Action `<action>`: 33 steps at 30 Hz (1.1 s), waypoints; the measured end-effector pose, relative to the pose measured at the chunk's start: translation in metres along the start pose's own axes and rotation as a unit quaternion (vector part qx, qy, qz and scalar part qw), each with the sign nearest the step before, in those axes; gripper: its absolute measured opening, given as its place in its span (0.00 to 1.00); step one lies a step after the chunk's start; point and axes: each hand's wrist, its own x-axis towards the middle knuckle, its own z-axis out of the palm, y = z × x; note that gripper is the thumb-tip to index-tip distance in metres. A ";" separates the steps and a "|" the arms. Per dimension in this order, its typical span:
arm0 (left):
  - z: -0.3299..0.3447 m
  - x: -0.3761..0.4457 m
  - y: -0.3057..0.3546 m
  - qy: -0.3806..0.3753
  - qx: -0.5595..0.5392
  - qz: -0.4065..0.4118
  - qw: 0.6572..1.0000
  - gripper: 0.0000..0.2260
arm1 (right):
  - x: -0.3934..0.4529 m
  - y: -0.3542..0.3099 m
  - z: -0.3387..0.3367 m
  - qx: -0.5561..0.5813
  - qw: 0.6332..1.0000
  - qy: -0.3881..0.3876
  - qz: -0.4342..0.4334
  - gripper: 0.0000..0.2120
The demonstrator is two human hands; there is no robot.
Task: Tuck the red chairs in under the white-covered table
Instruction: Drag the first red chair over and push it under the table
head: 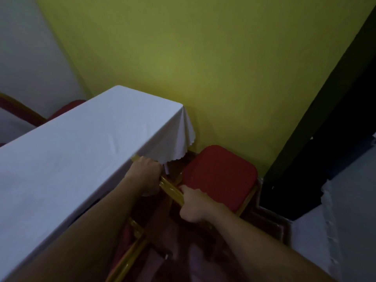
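A long table under a white cloth runs from the lower left toward the far wall. At its far right corner stands a red chair with a gold frame, its padded seat outside the table and close to the yellow wall. My left hand is closed around the gold top rail of the chair's back, right at the cloth's edge. My right hand grips the same rail lower down. A second gold chair frame shows below my arms, partly hidden by them.
Another red chair stands on the table's far left side. The yellow wall is just behind the chair. A dark door or pillar rises at the right, with a pale wall nearer. Patterned red carpet covers the floor.
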 end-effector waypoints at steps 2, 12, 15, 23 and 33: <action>-0.004 0.005 0.000 -0.019 0.022 -0.011 1.000 0.10 | 0.006 0.001 -0.006 -0.022 1.000 -0.018 -0.014 0.36; -0.020 0.000 0.040 -0.039 0.061 -0.028 0.997 0.05 | -0.007 0.024 -0.034 -0.056 0.997 -0.052 -0.024 0.32; -0.026 -0.010 0.068 -0.044 0.041 -0.029 0.998 0.12 | -0.021 0.045 -0.041 -0.060 0.996 -0.057 -0.014 0.28; -0.015 -0.052 0.109 -0.009 -0.011 0.007 1.000 0.12 | -0.058 0.084 -0.040 -0.049 0.998 -0.036 -0.005 0.29; 0.051 -0.073 0.069 -0.060 -0.291 0.023 0.955 0.18 | -0.102 0.152 -0.016 0.098 0.972 0.195 0.085 0.14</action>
